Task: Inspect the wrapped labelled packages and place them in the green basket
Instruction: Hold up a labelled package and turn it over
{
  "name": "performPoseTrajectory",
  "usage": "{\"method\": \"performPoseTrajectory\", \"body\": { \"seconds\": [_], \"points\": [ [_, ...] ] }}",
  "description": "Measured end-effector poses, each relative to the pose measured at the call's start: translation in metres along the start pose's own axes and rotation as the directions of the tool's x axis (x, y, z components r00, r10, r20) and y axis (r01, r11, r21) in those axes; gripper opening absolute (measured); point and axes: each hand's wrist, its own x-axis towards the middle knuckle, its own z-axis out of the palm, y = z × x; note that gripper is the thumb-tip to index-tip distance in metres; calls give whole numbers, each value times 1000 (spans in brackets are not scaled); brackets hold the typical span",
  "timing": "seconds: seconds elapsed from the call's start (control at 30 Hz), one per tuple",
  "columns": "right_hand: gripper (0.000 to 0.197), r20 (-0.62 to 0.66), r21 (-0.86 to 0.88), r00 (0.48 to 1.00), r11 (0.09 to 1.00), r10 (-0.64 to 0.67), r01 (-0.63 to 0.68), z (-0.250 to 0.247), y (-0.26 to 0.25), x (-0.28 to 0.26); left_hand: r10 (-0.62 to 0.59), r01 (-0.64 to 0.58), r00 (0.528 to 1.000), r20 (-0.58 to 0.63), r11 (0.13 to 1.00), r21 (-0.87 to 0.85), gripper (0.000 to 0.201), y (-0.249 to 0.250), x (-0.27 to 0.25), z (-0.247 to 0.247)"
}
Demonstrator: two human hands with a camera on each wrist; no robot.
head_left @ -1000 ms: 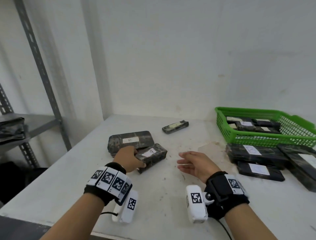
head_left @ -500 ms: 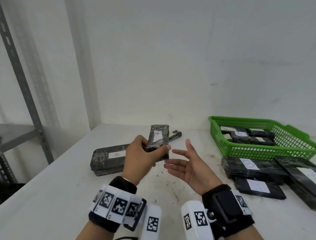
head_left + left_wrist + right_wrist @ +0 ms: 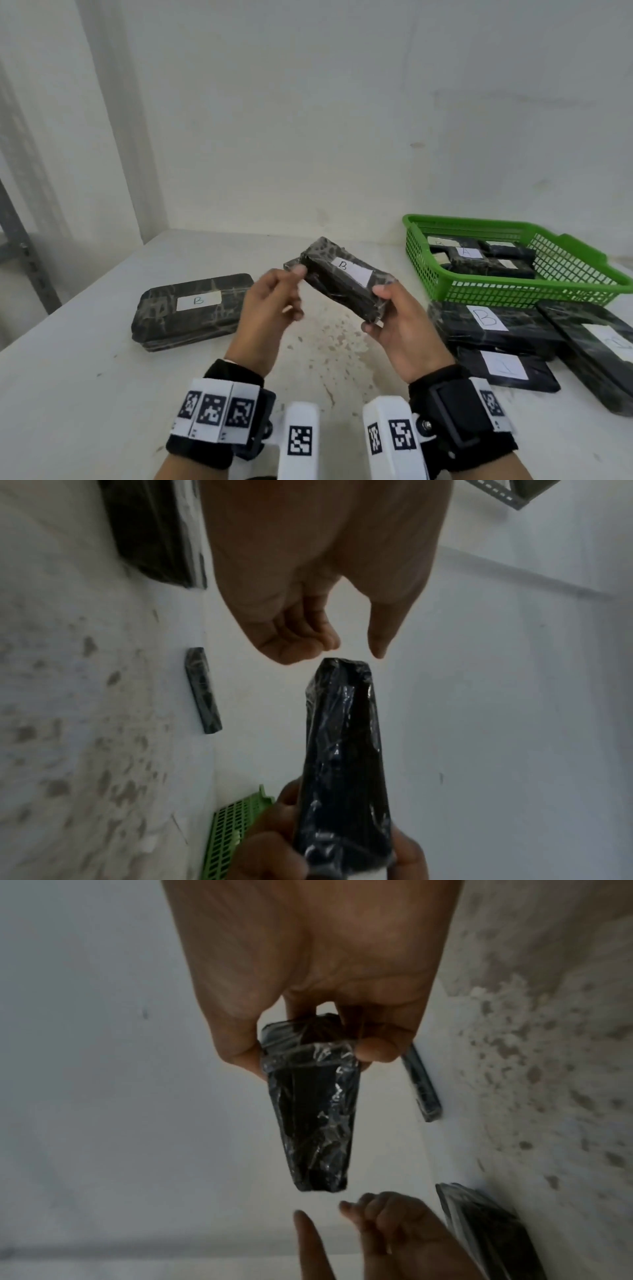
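A small black wrapped package [image 3: 346, 277] with a white label marked B hangs above the table's middle, label up. My right hand [image 3: 376, 308] grips its near end between thumb and fingers, as the right wrist view shows [image 3: 308, 1053]. My left hand [image 3: 296, 291] hovers at the package's far left end. In the left wrist view a small gap separates the left hand [image 3: 352, 647], its fingers loosely curled, from the package [image 3: 342, 750]. The green basket [image 3: 513, 291] stands at the back right with several labelled packages inside, one marked A [image 3: 466, 255].
A large flat package marked B [image 3: 195, 305] lies on the table to the left. Three more labelled packages [image 3: 489, 322] lie in front of the basket. A small narrow package [image 3: 202, 691] lies by the back wall. A metal shelf post [image 3: 20, 246] stands far left.
The package went from my left hand's grip to my right hand's and turned from upright to lying with its label up. My left hand has let go of it.
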Motion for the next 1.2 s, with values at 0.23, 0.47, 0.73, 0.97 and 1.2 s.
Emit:
{"method": "performPoseTrajectory", "body": {
  "seconds": [0.23,0.47,0.73,0.97,1.2],
  "points": [
    [55,26,92,997,993,66,-68,-2,24,6,-203,215,976,77,950,-226,62,-14,0,-5],
    [32,-73,78,990,990,120,-115,0,36,7,-216,243,969,120,924,-295,48,-32,1,-1],
    [61,-83,19,983,986,164,-163,12,38,2,-355,376,926,126,863,-337,26,-43,-3,-5],
    [25,-113,48,990,996,85,-80,11,41,2,-379,371,925,31,881,-293,19,-50,1,-4],
    [25,-117,-108,992,992,57,-69,7,43,1,-367,373,927,74,890,-261,41,-46,-3,-4]
  ]
}}
